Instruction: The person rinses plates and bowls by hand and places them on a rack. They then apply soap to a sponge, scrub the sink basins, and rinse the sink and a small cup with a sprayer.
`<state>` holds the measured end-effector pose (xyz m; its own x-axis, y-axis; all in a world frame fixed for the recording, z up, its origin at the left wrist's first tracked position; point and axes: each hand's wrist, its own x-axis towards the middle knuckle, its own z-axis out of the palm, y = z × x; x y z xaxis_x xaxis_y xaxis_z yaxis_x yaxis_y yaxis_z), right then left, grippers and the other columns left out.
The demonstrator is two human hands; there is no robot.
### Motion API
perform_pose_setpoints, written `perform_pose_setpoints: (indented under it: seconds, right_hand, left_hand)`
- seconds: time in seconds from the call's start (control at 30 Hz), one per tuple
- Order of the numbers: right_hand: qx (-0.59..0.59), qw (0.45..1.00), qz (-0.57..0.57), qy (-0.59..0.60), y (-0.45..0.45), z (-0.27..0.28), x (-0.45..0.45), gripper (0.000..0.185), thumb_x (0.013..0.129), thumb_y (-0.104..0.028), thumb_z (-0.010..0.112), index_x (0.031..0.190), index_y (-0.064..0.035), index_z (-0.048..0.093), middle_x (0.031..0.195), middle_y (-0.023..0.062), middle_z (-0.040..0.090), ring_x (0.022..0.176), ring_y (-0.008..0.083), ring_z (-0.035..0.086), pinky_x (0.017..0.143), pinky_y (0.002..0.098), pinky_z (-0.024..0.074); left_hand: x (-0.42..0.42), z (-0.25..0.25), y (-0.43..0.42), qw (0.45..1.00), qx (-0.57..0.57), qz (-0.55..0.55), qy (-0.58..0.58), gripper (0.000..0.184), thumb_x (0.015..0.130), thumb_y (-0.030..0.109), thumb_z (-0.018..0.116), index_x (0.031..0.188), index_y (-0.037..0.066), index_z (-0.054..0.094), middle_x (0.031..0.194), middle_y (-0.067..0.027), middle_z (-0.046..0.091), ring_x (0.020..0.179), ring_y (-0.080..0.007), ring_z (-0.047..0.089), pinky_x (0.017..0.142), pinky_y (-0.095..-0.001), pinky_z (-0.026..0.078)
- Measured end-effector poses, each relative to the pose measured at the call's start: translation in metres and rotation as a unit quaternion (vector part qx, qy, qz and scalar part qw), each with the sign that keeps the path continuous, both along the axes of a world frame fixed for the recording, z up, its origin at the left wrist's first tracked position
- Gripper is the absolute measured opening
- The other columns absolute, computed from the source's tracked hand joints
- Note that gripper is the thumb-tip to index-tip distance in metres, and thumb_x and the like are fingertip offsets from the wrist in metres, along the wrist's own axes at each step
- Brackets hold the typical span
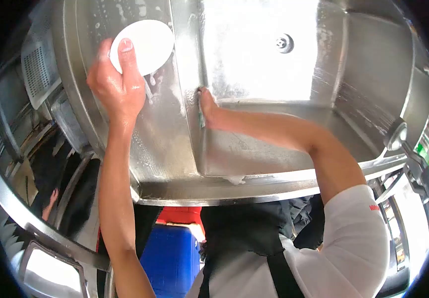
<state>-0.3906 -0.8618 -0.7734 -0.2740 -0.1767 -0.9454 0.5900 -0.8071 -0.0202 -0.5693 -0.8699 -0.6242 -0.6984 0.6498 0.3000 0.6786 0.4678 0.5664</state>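
Note:
My left hand point(120, 82) is closed on a small white plate point(152, 47), thumb on top and fingers at its left rim, over the wet steel drainboard point(160, 134). Inside the steel sink point(274, 166), my right hand point(208, 107) presses against the basin's left wall. A thin greenish pad point(201, 118) shows at the edge of this hand; most of it and the fingertips are hidden.
A round drain point(284, 43) lies in the bright sink floor. On the right rim stands a metal fitting point(397, 134). A white perforated basket point(36, 67) is at the left, and a blue bin point(169, 258) stands below the counter.

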Motion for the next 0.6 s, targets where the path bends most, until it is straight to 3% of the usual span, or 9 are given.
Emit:
perform_pose_setpoints:
  seconds: [0.1,0.17,0.23,0.37,0.43,0.5,0.53,0.57,0.6]
  right_hand:
    - [0.159,0.966,0.08,0.189,0.024,0.081,-0.006,0.089,0.092,-0.068,0.018,0.149,0.0,0.01,0.156,0.0168,0.012,0.144,0.0318,0.014,0.117,0.0392,0.0101]
    - [0.282,0.904,0.174,0.271,0.032,0.12,0.015,0.088,0.094,-0.064,0.026,0.148,0.0036,0.008,0.156,0.0213,0.008,0.144,0.0327,0.01,0.118,0.0382,0.0098]
    - [0.469,0.728,0.304,0.397,0.008,0.148,0.065,0.088,0.095,-0.056,0.04,0.142,0.0148,0.014,0.135,0.0398,0.035,0.129,0.0464,0.037,0.109,0.0451,0.0298]
    - [0.359,0.614,0.524,0.468,0.036,0.168,0.107,0.068,0.094,-0.042,0.047,0.139,0.0068,0.03,0.129,0.0319,0.046,0.119,0.0453,0.049,0.1,0.0452,0.0435]
    - [0.34,0.6,0.548,0.474,0.061,0.153,0.129,0.054,0.099,-0.034,0.039,0.14,0.0005,0.034,0.134,0.0243,0.047,0.121,0.0398,0.048,0.098,0.0466,0.0438]
    - [0.301,0.655,0.532,0.444,0.098,0.112,0.175,0.05,0.092,-0.039,0.05,0.125,-0.0014,0.051,0.126,0.0194,0.054,0.119,0.0387,0.051,0.093,0.046,0.0472]
    - [0.25,0.642,0.629,0.361,0.124,0.1,0.185,0.049,0.092,-0.038,0.05,0.124,-0.0014,0.052,0.126,0.0201,0.053,0.121,0.0378,0.049,0.094,0.0464,0.0462]
    - [0.19,0.621,0.71,0.271,0.145,0.085,0.195,0.048,0.092,-0.038,0.05,0.123,-0.0013,0.053,0.127,0.0207,0.053,0.124,0.037,0.047,0.096,0.0469,0.0452]
    - [0.168,0.534,0.791,0.246,0.161,0.043,0.21,0.048,0.092,-0.037,0.05,0.123,-0.0012,0.053,0.127,0.0212,0.052,0.125,0.0369,0.046,0.099,0.0474,0.0422]
  left_hand:
    - [0.005,-0.001,0.001,1.0,0.019,-0.001,0.008,0.034,0.096,0.03,0.052,0.092,-0.003,0.062,0.077,-0.0197,0.065,0.07,-0.0358,0.065,0.064,-0.0395,0.049]
    - [0.009,0.001,0.001,1.0,0.019,0.003,0.006,0.034,0.095,0.029,0.053,0.093,-0.003,0.063,0.078,-0.0198,0.065,0.071,-0.0351,0.065,0.064,-0.0397,0.049]
    - [0.007,-0.003,0.0,0.999,0.03,0.007,0.011,0.034,0.095,0.029,0.053,0.095,-0.003,0.064,0.08,-0.0208,0.066,0.074,-0.0351,0.067,0.066,-0.0402,0.05]
    - [0.007,-0.005,-0.001,0.999,0.031,0.017,0.023,0.035,0.095,0.029,0.054,0.097,-0.004,0.064,0.082,-0.0219,0.066,0.076,-0.0364,0.067,0.068,-0.0399,0.051]
    - [0.006,-0.004,-0.003,0.999,0.014,0.022,0.034,0.035,0.095,0.029,0.054,0.098,-0.004,0.064,0.081,-0.0213,0.066,0.076,-0.0351,0.067,0.069,-0.0393,0.051]
    - [0.007,-0.004,-0.003,0.999,0.021,0.021,0.016,0.035,0.095,0.03,0.054,0.099,-0.003,0.065,0.081,-0.0212,0.066,0.075,-0.0347,0.067,0.069,-0.0391,0.051]
    - [0.009,-0.002,-0.003,0.999,0.017,0.019,0.024,0.036,0.095,0.032,0.055,0.098,-0.003,0.064,0.082,-0.0207,0.067,0.077,-0.0352,0.067,0.07,-0.039,0.051]
    - [0.01,-0.002,-0.001,0.999,0.015,0.017,0.026,0.036,0.095,0.032,0.055,0.098,-0.003,0.064,0.082,-0.0207,0.067,0.077,-0.0352,0.067,0.07,-0.039,0.051]
    - [0.01,-0.003,-0.001,0.999,0.008,0.016,0.03,0.036,0.095,0.032,0.055,0.099,-0.003,0.064,0.083,-0.0201,0.067,0.077,-0.0347,0.067,0.071,-0.0389,0.051]
